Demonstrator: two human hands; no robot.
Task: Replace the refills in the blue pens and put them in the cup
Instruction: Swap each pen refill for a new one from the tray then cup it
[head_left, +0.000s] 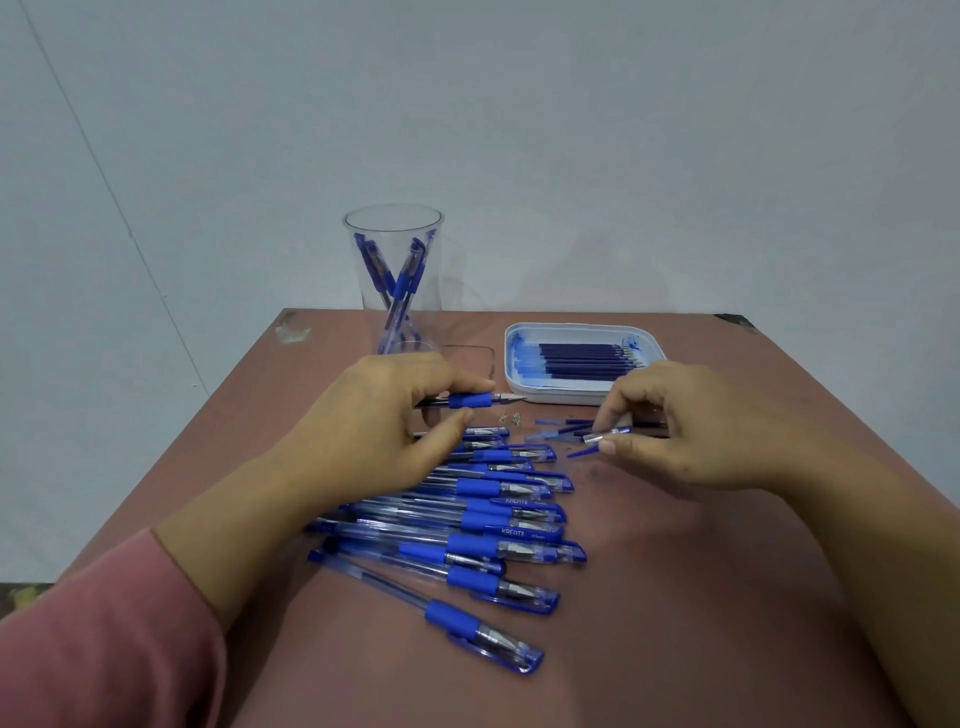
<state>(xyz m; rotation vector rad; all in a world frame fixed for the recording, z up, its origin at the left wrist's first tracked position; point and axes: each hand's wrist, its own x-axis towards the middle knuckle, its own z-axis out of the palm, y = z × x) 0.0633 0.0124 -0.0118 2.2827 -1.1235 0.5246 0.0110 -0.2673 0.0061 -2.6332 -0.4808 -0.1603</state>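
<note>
My left hand (384, 415) grips an uncapped blue pen (470, 400) by its rubber grip, tip pointing right toward the tray. My right hand (670, 421) pinches a small silver-tipped pen part (605, 435) just above the table, over a scatter of loose blue caps and refill pieces (563, 434). Several capped blue pens (493, 540) lie in a row on the table between my arms. A clear plastic cup (394, 275) stands at the back with several blue pens inside. A white tray (524, 384) at the back right holds several dark blue refills (584, 358).
The brown table (675, 597) ends at a far edge against a pale wall. Tiny metal bits (511, 417) lie between my hands. A thin dark cable (483, 356) loops beside the cup. My left arm wears a pink sleeve (104, 639).
</note>
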